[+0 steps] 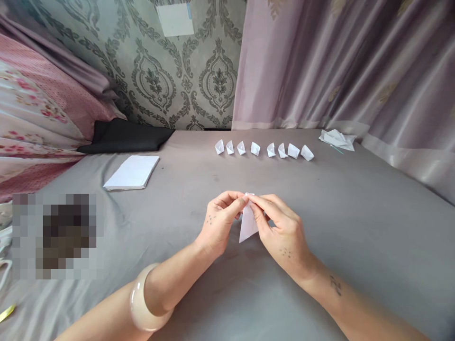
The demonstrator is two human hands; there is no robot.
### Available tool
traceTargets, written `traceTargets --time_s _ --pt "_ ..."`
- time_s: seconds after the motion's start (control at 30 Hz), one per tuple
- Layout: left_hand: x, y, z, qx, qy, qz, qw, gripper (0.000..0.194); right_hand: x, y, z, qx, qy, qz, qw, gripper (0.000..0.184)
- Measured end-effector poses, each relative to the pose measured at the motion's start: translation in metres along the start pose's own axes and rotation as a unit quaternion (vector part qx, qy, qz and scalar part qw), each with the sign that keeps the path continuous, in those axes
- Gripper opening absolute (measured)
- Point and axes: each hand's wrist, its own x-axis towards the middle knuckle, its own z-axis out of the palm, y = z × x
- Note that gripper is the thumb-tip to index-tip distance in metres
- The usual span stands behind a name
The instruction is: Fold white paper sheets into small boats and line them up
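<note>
While both hands pinch the folded paper (248, 222), left hand (218, 220) and right hand (280, 232) meet at its top. Uneven pressure could skew the crease, I judge.

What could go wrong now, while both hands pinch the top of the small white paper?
1. The left hand and right hand pinch only the top tip of the folded paper; it may tear or crease crookedly.
2. It is held in the air above the soft grey sheet, with no firm support, so folds may come out uneven.
</note>
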Motion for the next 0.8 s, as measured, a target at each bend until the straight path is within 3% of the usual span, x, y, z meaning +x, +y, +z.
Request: traceTargets --time_s 0.17,0.27,0.4,0.63,0.8 --pt "0.001 -0.002 -0.001 0.006 -0.019 0.016 1.0 0.013 0.004 -0.003 -0.003 0.081 -0.004 0.101 0.992 0.019" --pt "0.001 -0.003 0.0 0.005 -0.026 0.026 0.999 0.013 0.008 -0.004 -0.006 0.141 -0.019 0.189 0.972 0.014" --pt "0.002 -0.002 0.0 -0.002 -0.034 0.037 0.999 0.014 0.012 -0.003 -0.008 0.251 -0.035 0.306 0.917 0.019" --pt "0.004 -0.003 -0.002 -0.014 -0.046 0.054 0.997 0.015 0.017 -0.001 -0.013 0.379 -0.064 0.427 0.818 0.027" --pt "0.005 -0.004 -0.002 0.019 -0.038 0.046 0.998 0.017 0.016 0.003 -0.014 0.41 -0.086 0.452 0.787 0.027"
